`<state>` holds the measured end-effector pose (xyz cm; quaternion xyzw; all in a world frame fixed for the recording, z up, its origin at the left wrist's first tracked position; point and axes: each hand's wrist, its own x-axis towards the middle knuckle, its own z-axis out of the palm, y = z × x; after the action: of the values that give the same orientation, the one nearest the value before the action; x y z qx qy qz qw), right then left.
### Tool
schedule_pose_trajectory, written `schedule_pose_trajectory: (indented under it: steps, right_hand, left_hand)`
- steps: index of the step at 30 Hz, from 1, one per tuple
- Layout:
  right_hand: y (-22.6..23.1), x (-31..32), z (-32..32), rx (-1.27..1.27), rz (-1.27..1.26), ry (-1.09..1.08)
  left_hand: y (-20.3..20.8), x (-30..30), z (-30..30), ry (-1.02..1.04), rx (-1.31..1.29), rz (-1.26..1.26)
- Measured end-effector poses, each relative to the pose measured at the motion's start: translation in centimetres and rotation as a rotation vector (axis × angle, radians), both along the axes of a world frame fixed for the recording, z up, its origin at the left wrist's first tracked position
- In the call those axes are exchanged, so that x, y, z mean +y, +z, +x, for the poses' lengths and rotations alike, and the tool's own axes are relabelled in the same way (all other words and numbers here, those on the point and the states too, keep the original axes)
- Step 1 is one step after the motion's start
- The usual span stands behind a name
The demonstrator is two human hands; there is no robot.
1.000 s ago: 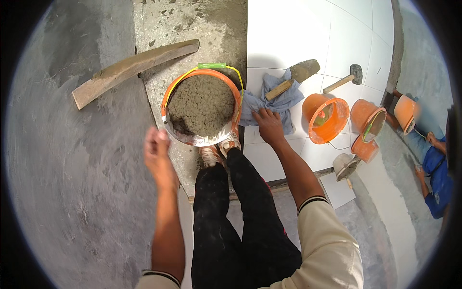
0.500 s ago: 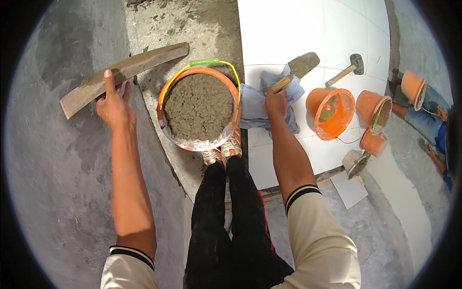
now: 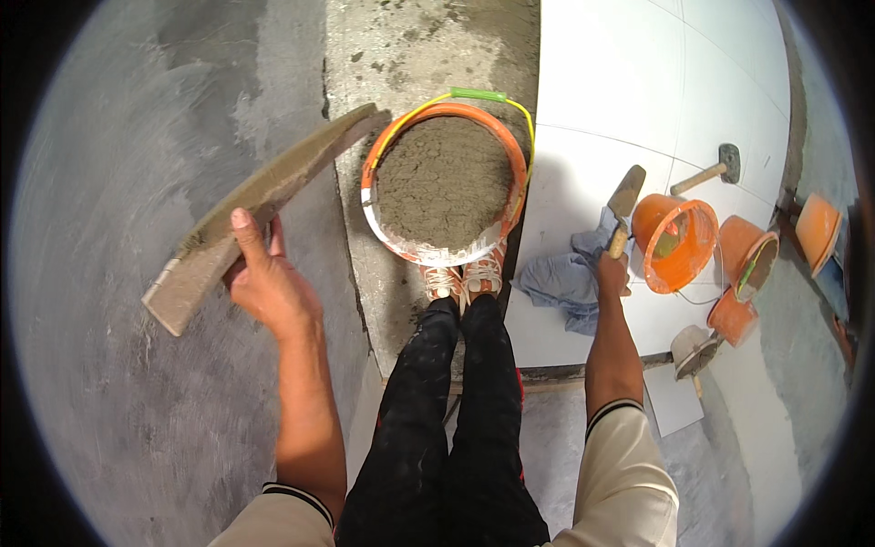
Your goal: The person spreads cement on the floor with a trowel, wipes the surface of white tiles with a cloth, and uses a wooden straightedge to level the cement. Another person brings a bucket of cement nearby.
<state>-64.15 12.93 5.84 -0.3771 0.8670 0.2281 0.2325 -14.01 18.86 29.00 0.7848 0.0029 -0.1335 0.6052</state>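
Observation:
A long mortar-coated wooden board (image 3: 214, 251) is gripped near its lower end by my left hand (image 3: 278, 292), tilted up toward the bucket. The orange bucket (image 3: 371, 205), with a yellow wire handle and green grip, stands before my shoes, filled with grey mortar (image 3: 444, 187). My right hand (image 3: 612, 273) is closed round the wooden handle of a trowel (image 3: 627, 190), its mortar-stained blade pointing away from me. Beside that hand a crumpled blue-grey cloth (image 3: 558, 278) rests on the white tiles; whether my fingers also hold it I cannot tell.
Right of the trowel stands an orange bucket (image 3: 652, 223), open side toward me. A mallet (image 3: 706, 175) lies beyond it. Several more buckets (image 3: 746, 251) and a loose tile (image 3: 673, 401) are farther right. A wall (image 3: 118, 182) rises at left. Another person is partly visible at the right edge.
My right hand has drawn the trowel back toward me and rightward; the cloth now lies closer to me. The board in my left hand has tipped more steeply. The view has shifted left.

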Motion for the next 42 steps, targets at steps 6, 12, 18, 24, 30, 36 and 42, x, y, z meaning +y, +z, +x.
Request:
schedule_pose_trajectory:
  steps: [6,12,18,24,30,36,42]
  right_hand:
    - [2.3,0.6,-2.2,-0.167,-0.312,0.014]
    - [8.8,4.2,3.1,-0.744,-0.546,-0.131]
    - [19.1,2.9,11.3,-0.962,-0.205,-0.247]
    - [21.6,7.1,13.5,-1.067,-0.255,-0.266]
    - [24.0,9.1,14.2,-1.035,-0.282,-0.532]
    - [24.4,11.0,10.5,-0.960,-0.293,-0.580]
    - [26.6,10.1,9.8,-0.950,-0.314,-0.753]
  left_hand:
    - [-3.0,1.8,-0.5,0.103,0.164,-0.066]
    - [-6.2,2.3,-0.4,0.144,0.233,0.060]
    - [-6.0,3.2,-0.4,0.138,0.359,0.245]
    - [-5.8,2.2,-6.3,-0.516,0.343,0.383]
    - [-10.1,-13.3,-3.7,-1.085,-0.530,0.593]
    - [-3.7,-14.4,-6.1,-1.748,-0.056,0.820]
    - [2.2,-9.6,-6.9,-1.593,0.035,0.851]
